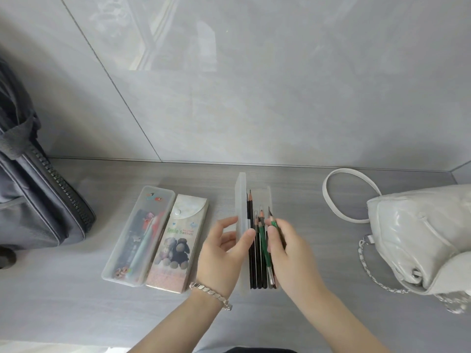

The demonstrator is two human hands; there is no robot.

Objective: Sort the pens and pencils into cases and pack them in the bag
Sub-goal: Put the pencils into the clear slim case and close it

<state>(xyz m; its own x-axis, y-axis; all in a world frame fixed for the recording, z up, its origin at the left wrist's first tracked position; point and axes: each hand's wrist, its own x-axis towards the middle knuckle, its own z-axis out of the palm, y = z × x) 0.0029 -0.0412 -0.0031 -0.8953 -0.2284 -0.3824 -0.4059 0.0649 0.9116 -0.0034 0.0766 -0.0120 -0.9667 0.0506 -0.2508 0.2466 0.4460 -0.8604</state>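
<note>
My right grip point(288, 248) is pinching a green pencil point(273, 222) between thumb and fingers, just below its sharpened point. The pencil is held over the open case point(268, 197), with the point turned away from me. My left grip point(224, 250) is pinching the lid point(241, 200) of this case. The thumb is on the inner side and the fingers are on the outer side, and the lid stands upright on the left edge of the case.

Inside the open case lie several pencils point(252, 258) side by side, mostly black, and one with a green body. Their points are all turned away from me. The case and lid are of frosted, half-transparent plastic.

Just left of the open case lies a printed case point(173, 240), shut with a snap flap. It has the word "Smile's" in green and a picture of two plush bears; the smaller writing I cannot read. Touching it on the left is a clear case point(139, 235) with pens inside.

Far left of the open case stands a grey backpack point(38, 200), and to its right a white handbag point(420, 238) lies on the table point(76, 289).
</note>
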